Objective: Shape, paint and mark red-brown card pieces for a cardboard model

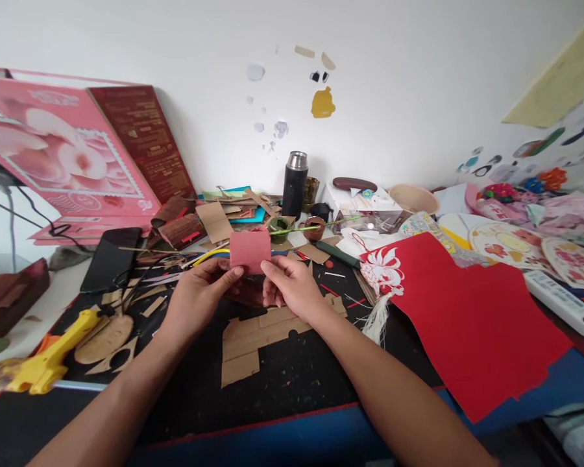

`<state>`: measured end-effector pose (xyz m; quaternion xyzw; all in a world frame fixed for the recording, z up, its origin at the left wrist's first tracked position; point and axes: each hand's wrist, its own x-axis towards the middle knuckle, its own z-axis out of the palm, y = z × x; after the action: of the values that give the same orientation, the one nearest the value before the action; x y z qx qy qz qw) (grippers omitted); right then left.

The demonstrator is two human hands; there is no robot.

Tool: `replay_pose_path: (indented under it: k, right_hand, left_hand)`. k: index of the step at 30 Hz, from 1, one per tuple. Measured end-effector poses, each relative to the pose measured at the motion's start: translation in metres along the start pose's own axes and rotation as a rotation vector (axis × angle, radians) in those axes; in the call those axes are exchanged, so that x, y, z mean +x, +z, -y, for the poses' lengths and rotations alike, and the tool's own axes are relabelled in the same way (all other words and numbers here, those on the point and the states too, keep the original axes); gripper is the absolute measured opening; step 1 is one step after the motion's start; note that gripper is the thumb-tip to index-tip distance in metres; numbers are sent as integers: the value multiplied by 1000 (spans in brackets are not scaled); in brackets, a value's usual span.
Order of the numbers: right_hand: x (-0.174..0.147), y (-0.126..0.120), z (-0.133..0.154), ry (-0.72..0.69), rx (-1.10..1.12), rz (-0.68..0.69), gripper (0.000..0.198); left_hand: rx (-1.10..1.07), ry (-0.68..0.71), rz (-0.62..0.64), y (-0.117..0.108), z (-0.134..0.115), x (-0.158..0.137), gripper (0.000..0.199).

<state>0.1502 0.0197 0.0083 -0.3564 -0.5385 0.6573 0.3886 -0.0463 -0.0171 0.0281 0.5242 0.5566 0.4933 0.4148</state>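
Between both hands, a small reddish-pink rectangular piece (pixel 250 251), like card or paper, is held up over the middle of the table. My left hand (pixel 199 292) pinches its lower left corner, thumb on the near face. At the lower right corner my right hand (pixel 292 285) grips it the same way, with the other fingers curled below. Behind the piece the fingertips are partly hidden. Just below the hands lies a cut sheet of brown cardboard (pixel 243 347) on the black mat (pixel 282 395).
A yellow glue gun (pixel 53 357) and a phone (pixel 111 259) lie to the left, near a pink box (pixel 78 149). A black thermos (pixel 294 185) stands at the back among cardboard scraps. Large red paper (pixel 481 311) covers the right side. Green-handled tool (pixel 338 253) lies behind my right hand.
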Motion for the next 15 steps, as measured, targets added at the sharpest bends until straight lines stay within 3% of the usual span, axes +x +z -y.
replay_pose_path:
  k: [15]
  right_hand:
    - [4, 0, -7, 8, -32, -10, 43]
  left_hand:
    - [-83, -32, -15, 6, 4, -4, 49]
